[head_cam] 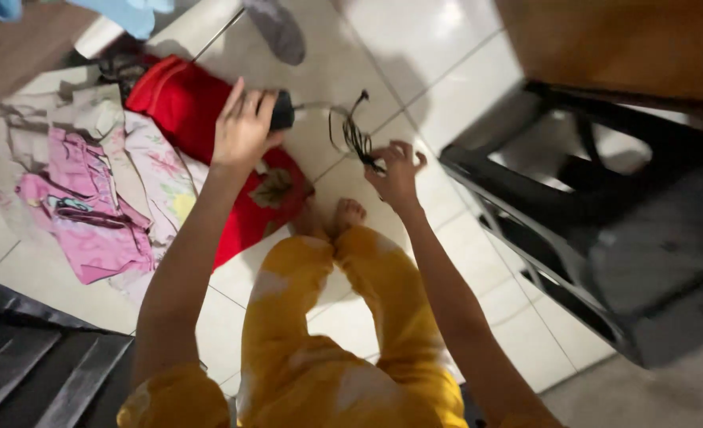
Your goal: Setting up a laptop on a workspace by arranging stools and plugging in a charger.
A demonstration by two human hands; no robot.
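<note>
My left hand (242, 127) is closed around a black handheld appliance (281, 110) above the red cloth (185, 107). A thin cord runs from the appliance to a coiled black bundle of cord (353, 133). My right hand (397, 170) pinches that bundle at its lower end, fingers partly spread. Both hands are raised over the white tiled floor (415, 55), ahead of my yellow trouser legs (343, 317) and bare feet (343, 214).
Pink clothes (90, 210) and floral fabric (161, 170) lie on the floor at the left. A black plastic chair (605, 230) lies tipped at the right. Dark slats (34, 364) fill the lower left corner. A grey sock-like item (278, 30) lies at the top.
</note>
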